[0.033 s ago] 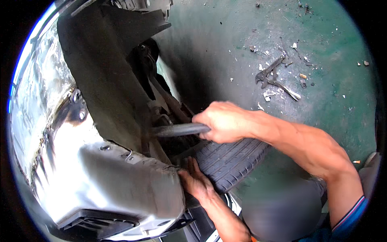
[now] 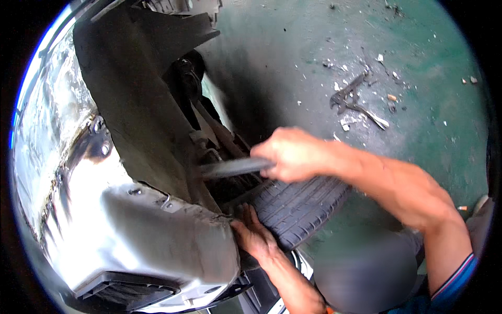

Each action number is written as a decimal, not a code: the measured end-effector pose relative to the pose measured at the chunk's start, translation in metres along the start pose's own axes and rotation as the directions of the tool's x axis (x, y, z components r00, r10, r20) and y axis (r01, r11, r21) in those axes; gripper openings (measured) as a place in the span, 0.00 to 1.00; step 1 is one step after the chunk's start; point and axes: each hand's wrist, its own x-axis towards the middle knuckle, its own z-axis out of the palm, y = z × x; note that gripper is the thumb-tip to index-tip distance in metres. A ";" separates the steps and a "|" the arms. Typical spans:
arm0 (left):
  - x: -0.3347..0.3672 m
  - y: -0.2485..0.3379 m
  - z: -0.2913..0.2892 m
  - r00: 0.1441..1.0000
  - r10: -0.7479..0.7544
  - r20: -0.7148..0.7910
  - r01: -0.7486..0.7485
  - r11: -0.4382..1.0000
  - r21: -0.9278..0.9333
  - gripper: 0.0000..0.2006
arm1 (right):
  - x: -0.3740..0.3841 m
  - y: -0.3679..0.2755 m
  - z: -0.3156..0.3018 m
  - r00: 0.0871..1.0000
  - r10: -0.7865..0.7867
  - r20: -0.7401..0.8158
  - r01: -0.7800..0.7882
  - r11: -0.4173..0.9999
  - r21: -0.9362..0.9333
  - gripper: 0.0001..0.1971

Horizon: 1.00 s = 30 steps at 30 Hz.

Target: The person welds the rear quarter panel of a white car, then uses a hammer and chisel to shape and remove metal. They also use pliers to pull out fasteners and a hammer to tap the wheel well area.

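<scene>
My right hand (image 2: 290,154) is closed round the end of a long grey tool (image 2: 235,167), blurred by motion. The tool points left into the wheel arch, and its far end is lost in shadow, so its kind does not show. Lower down, my left hand (image 2: 254,233) grips the edge of a silver car body panel (image 2: 172,230) where it borders the arch. Its fingers reach in beside the tyre, partly in the dark. The black tyre (image 2: 303,209) lies just below my right hand, tread facing up.
A dark arch liner (image 2: 130,94) fills the upper left, with suspension parts (image 2: 214,125) behind it. Pliers (image 2: 361,107) and an adjustable wrench (image 2: 348,91) lie on the green floor (image 2: 418,52) among scattered debris. A blurred grey round shape (image 2: 366,272) sits between my arms.
My right hand has risen slightly with the grey tool, whose visible part is more blurred. My left hand keeps its place at the panel edge.
</scene>
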 end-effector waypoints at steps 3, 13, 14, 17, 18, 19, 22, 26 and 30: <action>-0.003 0.004 -0.004 1.000 -0.001 0.001 0.001 1.000 0.003 0.34 | 0.002 0.017 -0.006 0.991 0.000 -0.136 0.002 1.000 0.013 0.08; -0.001 0.002 0.006 0.998 0.001 -0.056 -0.004 0.998 -0.063 0.34 | -0.007 0.018 -0.009 0.992 -0.062 -0.106 0.051 0.993 -0.104 0.09; -0.002 0.001 0.002 0.999 0.008 -0.044 -0.010 0.999 -0.051 0.34 | -0.007 0.020 -0.009 0.991 0.006 -0.133 -0.026 0.989 -0.147 0.09; -0.001 0.000 -0.002 1.000 0.016 -0.003 -0.016 1.000 -0.016 0.34 | 0.005 0.024 -0.017 0.888 0.301 -0.349 -0.351 0.932 -0.087 0.09; -0.003 0.003 0.001 1.000 0.018 -0.016 -0.018 1.000 -0.012 0.33 | 0.007 0.022 -0.017 0.844 0.368 -0.390 -0.396 0.918 0.009 0.09; -0.002 0.003 0.003 0.999 0.020 -0.026 -0.020 1.000 -0.005 0.33 | 0.008 0.017 -0.012 0.854 0.358 -0.378 -0.369 0.928 0.046 0.09; 0.002 0.001 -0.007 1.000 -0.003 0.020 0.004 1.000 -0.015 0.33 | -0.016 -0.007 0.008 0.999 -0.008 -0.051 0.006 0.999 -0.034 0.06; -0.003 0.000 -0.005 0.999 0.040 0.036 -0.040 0.999 0.007 0.33 | -0.016 0.023 -0.011 0.968 0.140 -0.209 -0.160 0.983 -0.086 0.07; -0.001 0.002 -0.005 1.000 0.015 0.027 -0.015 1.000 0.007 0.34 | -0.009 0.000 -0.011 0.924 0.234 -0.304 -0.275 0.957 -0.098 0.07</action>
